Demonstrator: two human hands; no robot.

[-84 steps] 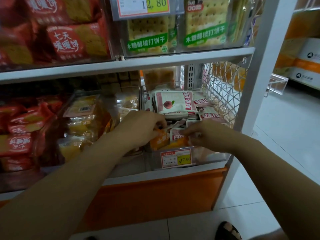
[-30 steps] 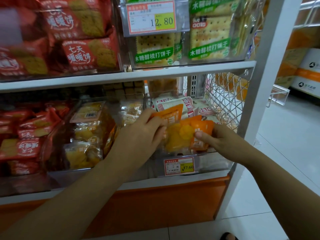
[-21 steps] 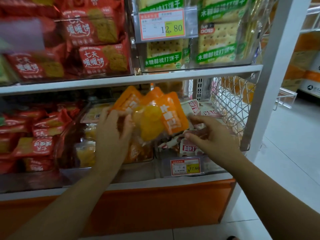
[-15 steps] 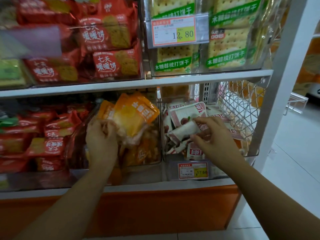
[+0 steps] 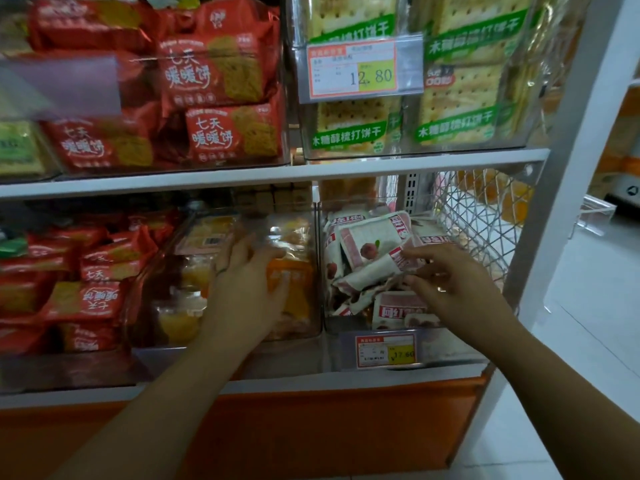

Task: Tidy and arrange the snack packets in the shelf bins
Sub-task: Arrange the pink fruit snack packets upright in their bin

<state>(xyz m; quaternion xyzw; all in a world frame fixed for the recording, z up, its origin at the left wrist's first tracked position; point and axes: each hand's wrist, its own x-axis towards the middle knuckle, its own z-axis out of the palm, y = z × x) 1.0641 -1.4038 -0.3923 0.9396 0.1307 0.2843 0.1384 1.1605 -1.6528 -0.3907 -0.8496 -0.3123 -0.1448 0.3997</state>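
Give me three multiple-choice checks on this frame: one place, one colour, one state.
1. The left hand reaches to which bin?
A. the red-packet bin
B. the bin of orange packets
C. the top-shelf cracker bin

2. The snack packets at the right hand are:
A. white and pink
B. green
C. black

3. Those snack packets lie:
A. in one neat upright row
B. jumbled at mixed angles
C. sealed in a carton

Key:
1 B, its fingers are against the orange packets.
2 A, the wrappers are white with pink panels.
3 B, they overlap at different tilts.
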